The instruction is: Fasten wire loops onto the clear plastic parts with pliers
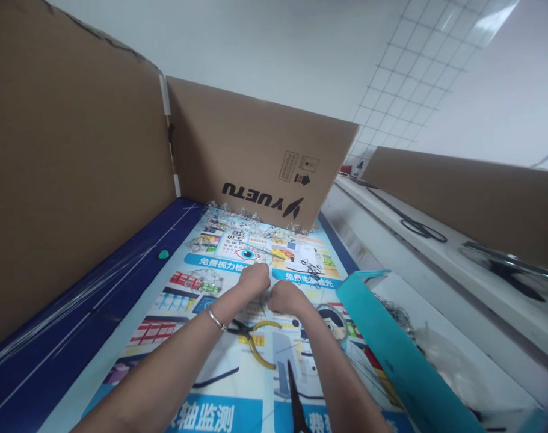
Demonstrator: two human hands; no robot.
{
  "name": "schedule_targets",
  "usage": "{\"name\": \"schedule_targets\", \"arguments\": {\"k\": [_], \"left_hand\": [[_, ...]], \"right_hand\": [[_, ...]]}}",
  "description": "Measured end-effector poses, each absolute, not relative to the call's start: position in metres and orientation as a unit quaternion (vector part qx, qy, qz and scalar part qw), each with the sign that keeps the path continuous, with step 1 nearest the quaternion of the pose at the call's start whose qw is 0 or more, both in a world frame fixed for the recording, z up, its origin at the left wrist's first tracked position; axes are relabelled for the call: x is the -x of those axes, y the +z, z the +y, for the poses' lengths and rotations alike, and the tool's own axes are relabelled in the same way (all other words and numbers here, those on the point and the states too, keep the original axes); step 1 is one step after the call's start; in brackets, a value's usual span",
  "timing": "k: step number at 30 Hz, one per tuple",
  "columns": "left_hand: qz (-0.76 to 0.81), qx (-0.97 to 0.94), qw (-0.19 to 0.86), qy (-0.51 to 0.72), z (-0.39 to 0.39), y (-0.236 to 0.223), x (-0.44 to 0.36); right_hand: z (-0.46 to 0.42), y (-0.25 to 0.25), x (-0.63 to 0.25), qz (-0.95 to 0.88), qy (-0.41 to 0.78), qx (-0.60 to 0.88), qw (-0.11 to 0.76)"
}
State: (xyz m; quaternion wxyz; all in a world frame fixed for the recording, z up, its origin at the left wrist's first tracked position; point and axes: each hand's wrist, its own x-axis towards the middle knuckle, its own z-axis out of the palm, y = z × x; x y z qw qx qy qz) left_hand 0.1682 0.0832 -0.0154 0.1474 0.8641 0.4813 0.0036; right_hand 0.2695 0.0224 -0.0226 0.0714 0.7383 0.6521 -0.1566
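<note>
The left hand (255, 278) and the right hand (286, 297) are curled closed, one just beside the other; whether they pinch something, I cannot tell. At six o'clock from them, yellow-handled pliers (255, 353) lie on the printed poster (251, 383). Dark wire loops (314, 272) lie at two o'clock, a teal box (391, 349) at four.

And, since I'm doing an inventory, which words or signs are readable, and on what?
"YUETU", upside down: cardboard.
Arrow sign: cardboard.
"免费视力检", then hidden: sheet.
"免费电", then blurred: sheet.
"轴监测", start hidden: sheet.
Other print: too small, blurred or cut.
</note>
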Motion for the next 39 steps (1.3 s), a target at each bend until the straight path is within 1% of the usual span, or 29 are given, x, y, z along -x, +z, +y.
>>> {"name": "schedule_targets", "arguments": {"k": [8,15,18,27,39], "left_hand": [[0.445,-0.885,0.138,-0.011,0.09,0.0,-0.155],[0.385,-0.91,0.134,-0.078,0.087,0.021,-0.145],[0.368,-0.912,0.136,-0.122,0.083,0.023,-0.145],[0.347,-0.918,0.109,-0.161,0.078,0.017,-0.149],[0.314,-0.932,0.112,-0.14,0.073,0.01,-0.153]], "right_hand": [[0.015,-0.006,-0.283,0.675,-0.211,-0.707,0.025],[0.024,-0.02,-0.286,0.668,-0.159,-0.726,-0.043],[0.028,-0.027,-0.282,0.671,-0.144,-0.725,-0.055],[0.031,-0.034,-0.28,0.666,-0.114,-0.737,-0.028],[0.025,-0.017,-0.29,0.623,-0.076,-0.778,0.028]]}}
